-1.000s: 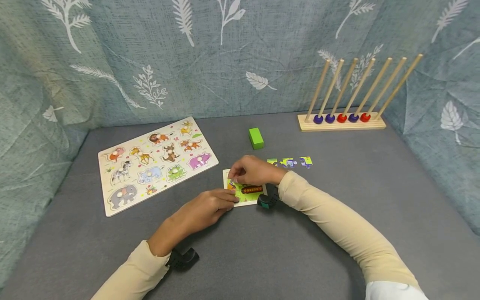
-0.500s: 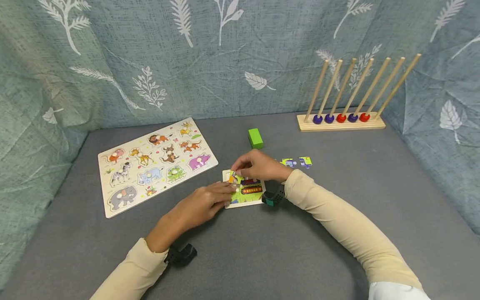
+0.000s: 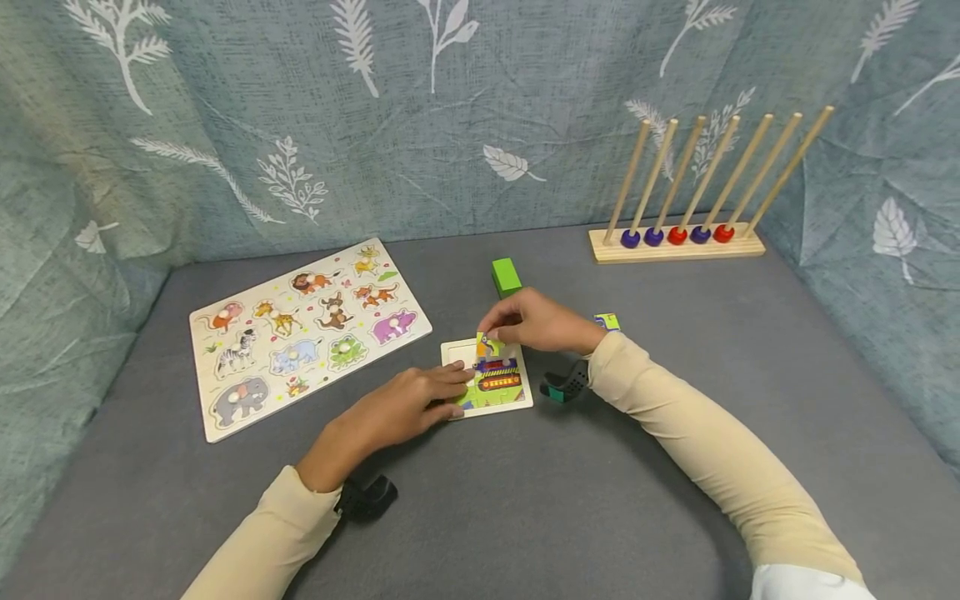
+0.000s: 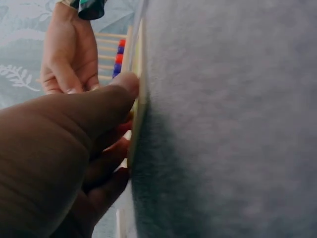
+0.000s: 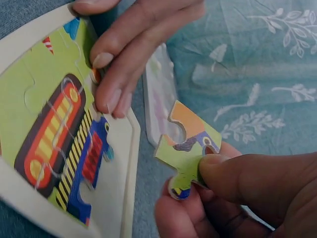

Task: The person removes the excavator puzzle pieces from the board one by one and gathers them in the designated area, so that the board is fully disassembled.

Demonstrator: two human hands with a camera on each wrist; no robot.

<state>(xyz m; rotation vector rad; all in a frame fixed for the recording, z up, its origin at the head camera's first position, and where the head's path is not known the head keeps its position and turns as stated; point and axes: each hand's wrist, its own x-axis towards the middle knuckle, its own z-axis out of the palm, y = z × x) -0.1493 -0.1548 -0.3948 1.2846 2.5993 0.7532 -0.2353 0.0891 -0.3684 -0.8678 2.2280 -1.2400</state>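
Observation:
My right hand pinches a jigsaw piece between thumb and fingers, tilted above the puzzle tray. The piece is lime green with orange and blue patches. Below it lies the small wooden puzzle tray, where joined pieces form a tracked digger picture. Bare wood shows along the tray's far side. My left hand rests its extended fingers on the puzzle's left part, its thumb by the near edge. Another loose piece lies right of the tray, partly hidden by the right forearm.
Behind the right hand stands a green block. At the left lies an animal peg board. A wooden rack with upright rods and red and blue beads stands at the back right, before a leaf-patterned curtain.
The right hand has lifted the piece from the tray's left part and moved it right and farther back. The left hand stays on the tray, its fingers slightly more spread.

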